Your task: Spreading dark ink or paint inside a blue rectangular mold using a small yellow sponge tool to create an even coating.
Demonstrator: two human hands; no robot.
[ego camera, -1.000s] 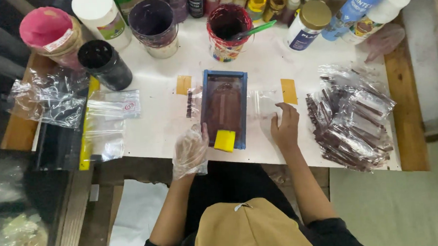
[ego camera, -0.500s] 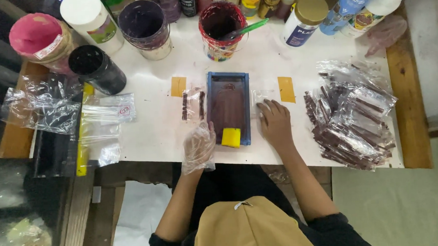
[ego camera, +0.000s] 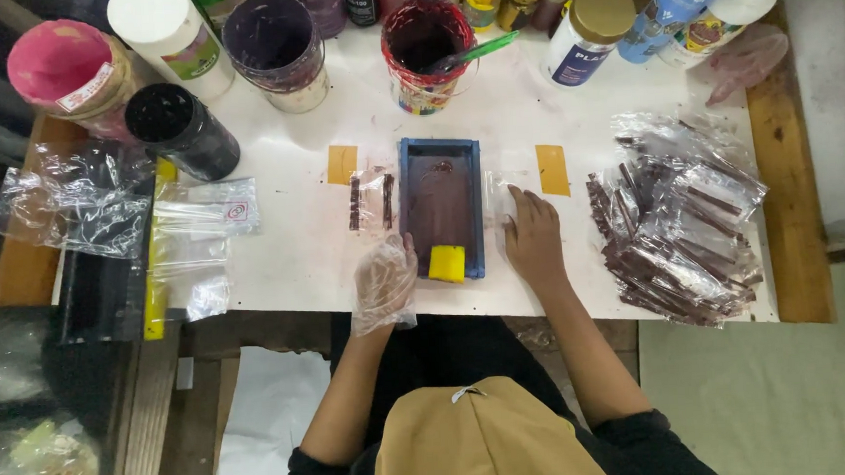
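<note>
Printing step in hand. Gloved left hand [ego camera: 383, 280] apparently grips the yellow squeegee [ego camera: 447, 263] on the blue frame [ego camera: 441, 208]; bare right hand [ego camera: 533, 241], fingers spread flat, steadies it. Next: an even stroke.

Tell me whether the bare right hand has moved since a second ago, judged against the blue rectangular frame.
Yes. The right hand has slid left, from nearer the pile of printed bags to rest right beside the blue rectangular frame.

Left hand [ego camera: 383, 283] has one of those thin, crinkly clear plastic gloves on, right hand [ego camera: 532, 239] is bare. Dark sleeves pushed up near the elbows, plus a mustard-tan head covering over dark clothes.
</note>
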